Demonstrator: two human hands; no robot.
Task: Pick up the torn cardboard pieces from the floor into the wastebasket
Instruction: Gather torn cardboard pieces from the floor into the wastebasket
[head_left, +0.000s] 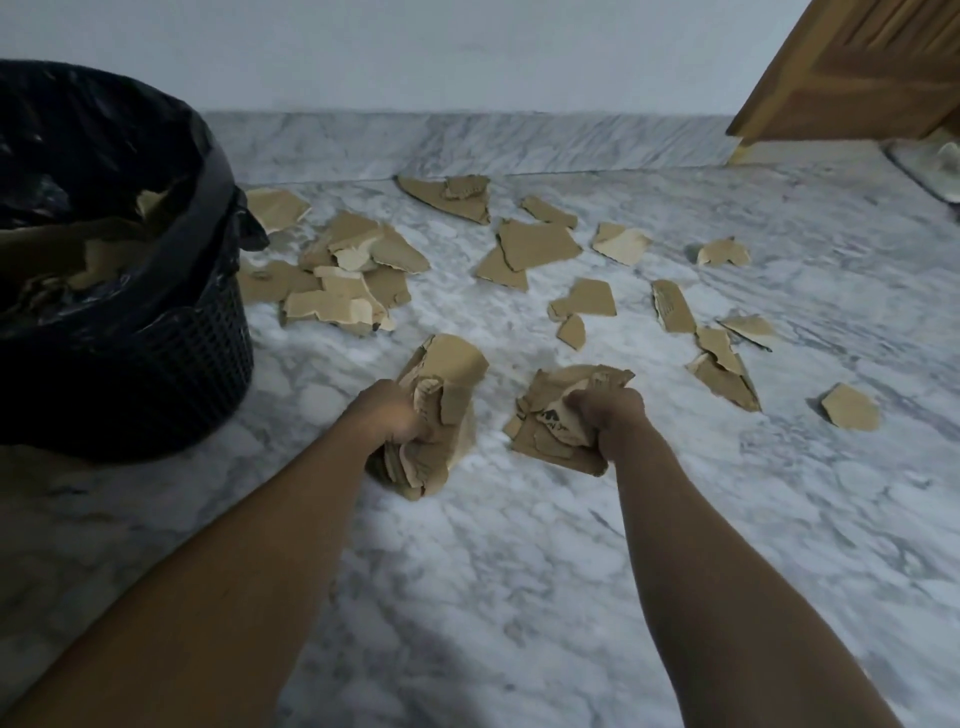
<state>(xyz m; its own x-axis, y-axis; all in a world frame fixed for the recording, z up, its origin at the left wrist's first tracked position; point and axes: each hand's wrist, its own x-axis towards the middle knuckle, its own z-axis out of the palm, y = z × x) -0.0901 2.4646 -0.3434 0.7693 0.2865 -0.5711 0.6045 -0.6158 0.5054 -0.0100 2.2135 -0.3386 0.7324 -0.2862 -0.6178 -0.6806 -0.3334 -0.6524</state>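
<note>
Step in hand: gathering. Both hands have a fistful and neither load has gone to the basket yet.
Left hand (396, 415): its grip is clenched round the left bundle (451, 366), a thick wad of torn cardboard held low over the floor (519, 561). I cannot tell whether the wad's lower end touches it.
Right hand (609, 415): its grip is clenched on the right bundle (558, 426), a flatter sheaf with some dark print on it, also low by the floor.
Wastebasket (208, 358): stands to the person's left, near the left bundle, with a black liner (156, 130) over its rim and some cardboard already inside.
Next move, as I judge it: lift both bundles, swing them left over the rim and let go. The loose edges may shed scraps on the way.
Left to clear: a heap (343, 275) touching the basket's side, and scattered pieces (582, 299) spread out toward the wooden door (857, 67).
Count: two hands, two bundles, one wastebasket, one heap of perhaps eight overlapping pieces, and a dozen or so scattered ones. The overlaps prevent an exact tally.
</note>
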